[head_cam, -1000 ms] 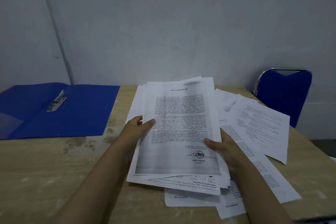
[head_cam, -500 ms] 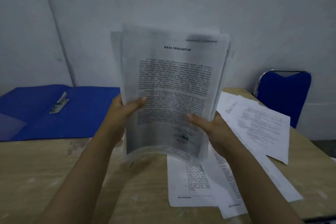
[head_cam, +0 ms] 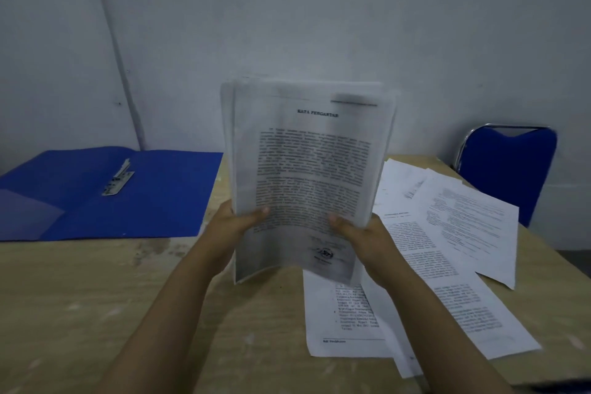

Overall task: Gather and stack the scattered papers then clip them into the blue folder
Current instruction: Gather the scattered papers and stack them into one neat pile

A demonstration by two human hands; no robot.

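Note:
A stack of printed papers (head_cam: 307, 163) stands upright over the wooden table (head_cam: 96, 297), its bottom edge low near the tabletop. My left hand (head_cam: 233, 224) grips the stack's left side, thumb on the front page. My right hand (head_cam: 361, 233) grips the right side the same way. Several loose sheets (head_cam: 447, 249) lie scattered flat on the table to the right and under the stack. The blue folder (head_cam: 160, 198) lies open at the back left, with its metal clip (head_cam: 117, 178) in the middle.
A blue chair (head_cam: 508, 166) with a metal frame stands behind the table's right corner. A plain wall runs close behind the table. Bare wood shows in front of the folder.
The stack was lifted off the table from flat to upright, then lowered toward the tabletop. Both hands kept their hold on its sides.

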